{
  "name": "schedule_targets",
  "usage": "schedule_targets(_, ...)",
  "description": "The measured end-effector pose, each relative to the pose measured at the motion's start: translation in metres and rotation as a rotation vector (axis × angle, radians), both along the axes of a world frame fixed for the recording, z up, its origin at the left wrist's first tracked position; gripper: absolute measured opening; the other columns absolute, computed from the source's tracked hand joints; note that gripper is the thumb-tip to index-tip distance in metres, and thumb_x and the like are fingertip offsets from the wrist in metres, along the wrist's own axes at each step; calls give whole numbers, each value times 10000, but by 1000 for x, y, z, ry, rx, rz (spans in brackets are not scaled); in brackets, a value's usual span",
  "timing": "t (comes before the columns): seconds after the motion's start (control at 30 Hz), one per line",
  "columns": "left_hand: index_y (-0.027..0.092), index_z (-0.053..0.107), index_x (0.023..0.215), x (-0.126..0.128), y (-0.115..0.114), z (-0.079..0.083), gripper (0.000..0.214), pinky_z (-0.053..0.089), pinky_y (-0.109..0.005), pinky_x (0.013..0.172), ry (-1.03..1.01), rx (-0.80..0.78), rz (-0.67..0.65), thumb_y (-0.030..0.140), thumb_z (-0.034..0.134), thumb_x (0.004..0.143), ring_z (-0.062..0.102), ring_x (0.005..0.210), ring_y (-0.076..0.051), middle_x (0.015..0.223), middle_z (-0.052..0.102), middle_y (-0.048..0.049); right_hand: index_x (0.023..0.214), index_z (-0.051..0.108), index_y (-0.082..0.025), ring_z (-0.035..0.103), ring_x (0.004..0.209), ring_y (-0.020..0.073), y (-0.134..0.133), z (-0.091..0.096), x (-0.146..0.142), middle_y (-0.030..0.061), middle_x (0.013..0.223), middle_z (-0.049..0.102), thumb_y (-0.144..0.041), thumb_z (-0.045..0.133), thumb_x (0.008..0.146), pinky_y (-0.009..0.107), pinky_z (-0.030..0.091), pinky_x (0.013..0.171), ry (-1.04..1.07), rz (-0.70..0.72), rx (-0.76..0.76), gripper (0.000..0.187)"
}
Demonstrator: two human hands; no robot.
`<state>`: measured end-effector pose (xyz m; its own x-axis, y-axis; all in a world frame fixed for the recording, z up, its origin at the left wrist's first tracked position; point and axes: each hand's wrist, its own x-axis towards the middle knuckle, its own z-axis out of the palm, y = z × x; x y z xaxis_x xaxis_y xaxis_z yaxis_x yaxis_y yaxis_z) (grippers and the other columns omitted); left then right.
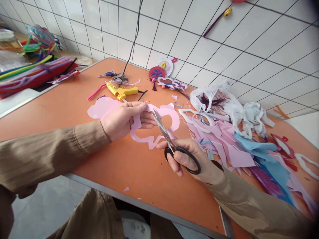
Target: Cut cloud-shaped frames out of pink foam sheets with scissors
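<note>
Pink cutout [175,120], an open, wavy-edged outline of thin sheet material, is held above an orange tabletop [99,162] near the middle of the work surface, pinched in a person's left hand [122,119], the thumb on top and the fingers spread beneath. The right hand [191,152] grips a pair of scissors [167,135], fingers wrapped through and around the black handles, the blades pointing away from the wearer and reaching over the strip beside the left fingertips; whether the edges are biting into the material cannot be told. Just beyond the left hand lies a solid pink shape [106,108] with a scalloped edge, partly covered by that hand. Behind it, a yellow glue gun [122,91] rests on its side near a blue-handled tool [108,74], while a black cord [134,43] runs down in front of the white tiled wall [159,33]. Round ornaments [157,73], one trailing a dark tassel, sit at the table's far edge. To the right, a white plastic bag [219,98] spills dark threads beside a heap of pink scraps [239,156] and crumpled blue material [256,144]. At far left, colorful fuzzy stems [37,76] lie bundled beside the table. Brown sleeves cover both of the wearer's forearms.
</note>
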<state>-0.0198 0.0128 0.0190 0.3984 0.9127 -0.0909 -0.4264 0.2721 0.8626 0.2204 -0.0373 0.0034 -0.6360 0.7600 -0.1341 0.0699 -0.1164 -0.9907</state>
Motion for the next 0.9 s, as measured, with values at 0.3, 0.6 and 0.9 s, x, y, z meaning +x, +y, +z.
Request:
schedule_targets(0.3,120,695,860,0,1,1,229,627,-393,856,-9,-12,-21,266,579,993,800,887,-272,889,802,-152,1027,780,-200,448,359,79,-2,-1,1,-42,505,586,-654,777,822,193,338,391,62,-13,-79,498)
schedule_targets(0.6,122,687,825,-1,2,0,236,635,-399,818,-13,35,-30,273,593,979,793,805,-266,856,794,-153,938,774,-193,432,352,71,-3,1,0,-43,503,578,-685,765,817,198,315,390,62,5,-111,507)
schedule_targets(0.9,116,673,777,0,4,1,226,640,-395,782,-15,67,0,291,675,920,778,761,-262,795,776,-145,734,748,-180,400,329,41,-4,-1,-3,-46,447,550,-731,761,799,209,372,463,70,44,-107,555)
